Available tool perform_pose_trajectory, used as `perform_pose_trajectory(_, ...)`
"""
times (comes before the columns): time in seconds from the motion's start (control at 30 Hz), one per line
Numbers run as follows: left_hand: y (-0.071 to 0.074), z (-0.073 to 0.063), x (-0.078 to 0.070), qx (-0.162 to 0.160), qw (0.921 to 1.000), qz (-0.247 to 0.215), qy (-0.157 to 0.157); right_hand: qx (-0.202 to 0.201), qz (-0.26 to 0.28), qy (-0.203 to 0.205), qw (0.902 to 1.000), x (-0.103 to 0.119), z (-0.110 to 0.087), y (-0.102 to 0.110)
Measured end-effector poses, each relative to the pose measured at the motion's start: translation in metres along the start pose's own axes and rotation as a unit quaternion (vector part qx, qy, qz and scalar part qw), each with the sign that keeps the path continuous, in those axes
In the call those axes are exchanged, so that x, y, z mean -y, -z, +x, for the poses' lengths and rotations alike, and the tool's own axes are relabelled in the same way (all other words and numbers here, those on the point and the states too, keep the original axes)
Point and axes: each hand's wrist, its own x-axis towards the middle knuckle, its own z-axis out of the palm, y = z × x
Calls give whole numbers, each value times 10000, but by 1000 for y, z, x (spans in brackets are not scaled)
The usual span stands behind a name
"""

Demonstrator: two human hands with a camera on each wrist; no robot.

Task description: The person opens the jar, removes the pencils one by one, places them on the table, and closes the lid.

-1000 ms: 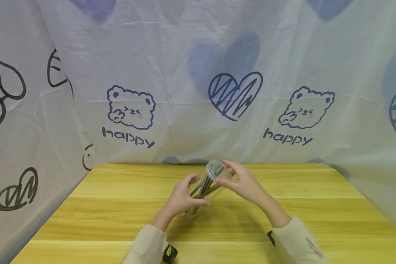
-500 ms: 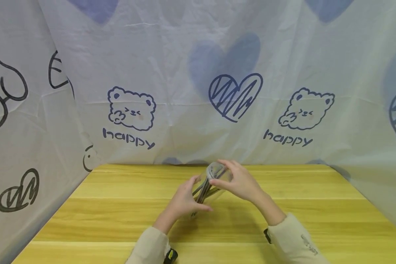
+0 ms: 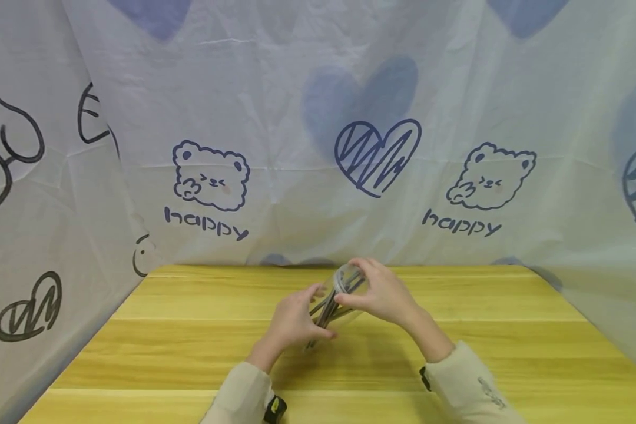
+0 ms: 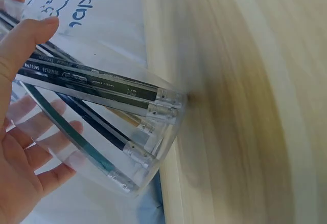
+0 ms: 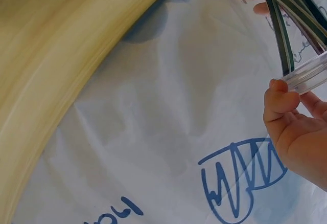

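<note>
A clear plastic jar (image 4: 102, 155) is held tilted over the table, its capped end up and to the right in the head view. Several dark pencils (image 4: 92, 81) lie slanted inside it, their metal-banded ends against the bottom in the left wrist view. My left hand (image 3: 294, 318) grips the jar's body, thumb on one side and fingers on the other. With thumb and fingers, my right hand (image 3: 384, 294) holds the clear lid (image 5: 308, 75) at its rim. Part of the lid is hidden behind the right hand in the head view.
A wooden table (image 3: 191, 341) with yellow planks lies beneath the hands. Behind it hangs a pale cloth (image 3: 291, 194) with bear and heart drawings, meeting the table's back edge. Another cloth (image 3: 100, 218) hangs along the left side.
My right hand has turned on the lid, its thumb and fingers shifting left around the rim. My left hand and the jar's lower end have shifted slightly right.
</note>
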Motion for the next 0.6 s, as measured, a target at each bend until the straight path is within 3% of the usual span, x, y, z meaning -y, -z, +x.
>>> perform_pose_trajectory(0.6,5,2,6,166,9983,-475,-282,293,293,984,9943,-5,3,6)
